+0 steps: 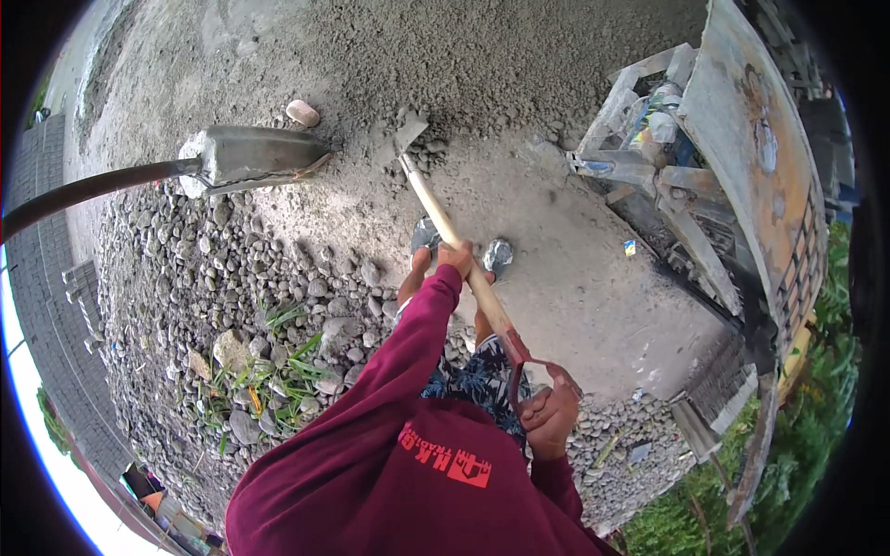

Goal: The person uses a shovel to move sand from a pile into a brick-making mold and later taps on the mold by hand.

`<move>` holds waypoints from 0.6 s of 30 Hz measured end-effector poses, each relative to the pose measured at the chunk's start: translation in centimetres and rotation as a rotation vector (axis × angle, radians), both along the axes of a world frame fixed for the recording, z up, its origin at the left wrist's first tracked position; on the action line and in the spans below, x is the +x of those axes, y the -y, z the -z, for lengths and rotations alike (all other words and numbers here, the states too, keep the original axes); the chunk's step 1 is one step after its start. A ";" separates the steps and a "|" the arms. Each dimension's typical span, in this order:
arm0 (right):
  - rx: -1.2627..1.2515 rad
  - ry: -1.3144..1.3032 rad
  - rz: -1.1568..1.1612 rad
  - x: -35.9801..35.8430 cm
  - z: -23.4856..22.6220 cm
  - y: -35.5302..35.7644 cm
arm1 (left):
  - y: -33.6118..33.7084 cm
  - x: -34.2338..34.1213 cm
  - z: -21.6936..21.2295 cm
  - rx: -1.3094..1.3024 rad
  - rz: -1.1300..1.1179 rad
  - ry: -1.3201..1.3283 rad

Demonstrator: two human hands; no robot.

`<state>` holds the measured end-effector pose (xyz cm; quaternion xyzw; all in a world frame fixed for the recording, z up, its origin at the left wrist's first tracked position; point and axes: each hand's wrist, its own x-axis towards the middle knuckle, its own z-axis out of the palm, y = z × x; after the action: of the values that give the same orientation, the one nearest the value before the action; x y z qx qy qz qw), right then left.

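Both of my hands are closed on a shovel (432, 202) with a pale wooden shaft and a reddish grip at its upper end. My left hand (454, 258) wraps round the middle of the shaft. At the top end, my right hand (551, 415) grips the handle. The shaft slants away from me, and its metal blade (411, 131) meets the grey gravel (464, 69) beyond my feet. How much of the blade is buried I cannot tell. Small stones lie around it.
To the left is a grey metal scoop-like piece (264, 156) on a long, dark curved pole (102, 188). A pinkish stone (302, 113) lies near it. Rounded stones (213, 269) cover the ground at left. At right stands a rusty sheet-metal structure (760, 139) with a wooden frame (640, 111).
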<state>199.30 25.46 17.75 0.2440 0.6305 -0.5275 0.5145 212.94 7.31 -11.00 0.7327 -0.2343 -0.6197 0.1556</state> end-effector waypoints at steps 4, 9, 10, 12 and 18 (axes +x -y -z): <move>0.096 -0.027 0.084 -2.1 -4.7 -5.9 | -7.8 -4.4 -6.4 0.098 -0.265 -0.262; -0.015 -0.107 0.067 -0.8 -1.7 -5.5 | -6.1 -1.0 -3.0 -0.040 -0.127 -0.017; -0.071 -0.020 0.041 -0.9 0.0 -3.9 | -3.1 -0.2 -2.0 -0.158 -0.082 0.014; -0.163 0.016 -0.019 0.6 3.8 0.8 | 2.9 2.8 1.3 -0.111 0.025 0.043; 0.000 0.107 -0.018 1.8 4.3 3.9 | 4.4 3.5 5.2 -0.046 -0.120 0.052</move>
<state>201.07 21.61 13.41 0.2662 0.6041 -0.5091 0.5523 216.42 2.89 -16.19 0.7576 -0.2082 -0.5844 0.2030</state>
